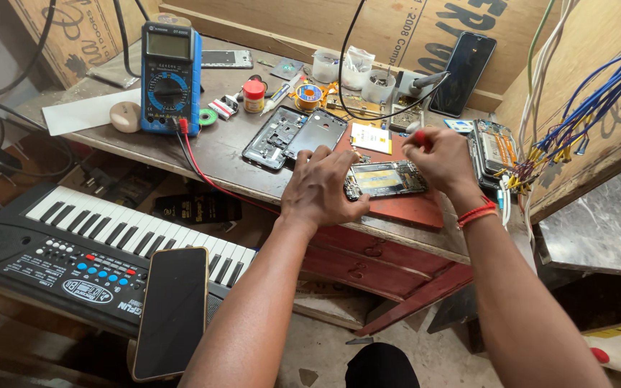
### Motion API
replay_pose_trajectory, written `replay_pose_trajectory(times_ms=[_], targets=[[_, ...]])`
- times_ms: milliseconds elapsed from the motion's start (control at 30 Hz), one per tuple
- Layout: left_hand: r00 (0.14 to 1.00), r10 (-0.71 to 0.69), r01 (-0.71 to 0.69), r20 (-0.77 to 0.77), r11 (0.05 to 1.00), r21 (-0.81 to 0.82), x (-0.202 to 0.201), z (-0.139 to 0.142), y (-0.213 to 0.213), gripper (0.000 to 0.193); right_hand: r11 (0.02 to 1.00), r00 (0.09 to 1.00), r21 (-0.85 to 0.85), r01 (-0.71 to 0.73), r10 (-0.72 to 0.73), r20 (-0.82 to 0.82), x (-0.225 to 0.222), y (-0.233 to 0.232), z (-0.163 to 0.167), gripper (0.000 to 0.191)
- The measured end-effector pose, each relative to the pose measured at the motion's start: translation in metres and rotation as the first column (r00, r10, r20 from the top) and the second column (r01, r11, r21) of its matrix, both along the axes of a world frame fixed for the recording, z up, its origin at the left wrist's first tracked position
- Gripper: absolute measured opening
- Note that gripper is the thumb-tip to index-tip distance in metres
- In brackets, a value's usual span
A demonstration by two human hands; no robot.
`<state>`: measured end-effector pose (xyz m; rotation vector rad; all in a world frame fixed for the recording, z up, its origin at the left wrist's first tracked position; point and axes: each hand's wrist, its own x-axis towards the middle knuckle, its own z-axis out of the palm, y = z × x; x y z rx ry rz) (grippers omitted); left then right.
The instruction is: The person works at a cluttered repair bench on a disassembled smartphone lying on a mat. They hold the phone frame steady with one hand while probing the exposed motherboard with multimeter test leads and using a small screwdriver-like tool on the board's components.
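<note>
While the left hand [323, 190] presses flat, fingers spread, on the opened phone [386, 179] lying on the red mat [411, 210] (near the table's front edge), the right hand [441, 158] pinches a red-handled screwdriver [419, 138] above it.

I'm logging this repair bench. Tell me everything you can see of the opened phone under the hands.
The opened phone lies flat on a red mat at the bench's front edge, back cover off, showing a yellowish battery area and dark frame. The left hand presses on its left end; the right hand, holding a red-tipped tool, hovers at its right end.
</note>
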<state>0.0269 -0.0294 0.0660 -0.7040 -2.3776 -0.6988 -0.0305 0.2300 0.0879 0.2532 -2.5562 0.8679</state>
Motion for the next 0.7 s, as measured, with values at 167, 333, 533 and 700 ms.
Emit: replay_pose_trajectory(times_ms=[167,333,533,700], targets=[[0.999,-0.004,0.005,-0.048,1.000,0.023,0.000,-0.004,0.000,0.056,0.933,0.984,0.314,-0.176,0.166,0.058,-0.003,-0.010,0.008,0.019],[1.000,-0.007,0.008,-0.029,1.000,0.028,-0.001,-0.006,-0.002,0.056,0.832,0.964,0.488,-0.265,0.244,0.108,-0.008,-0.013,0.020,0.020],[0.993,0.016,-0.011,0.118,0.999,-0.045,-0.004,-0.002,-0.001,0.055,0.681,0.967,0.687,-0.253,0.174,0.184,-0.010,-0.027,0.038,0.014],[0.997,0.007,-0.006,0.076,1.000,-0.019,-0.004,0.000,-0.004,0.056,0.573,0.977,0.792,-0.210,0.094,0.191,-0.010,-0.042,0.046,0.013]])
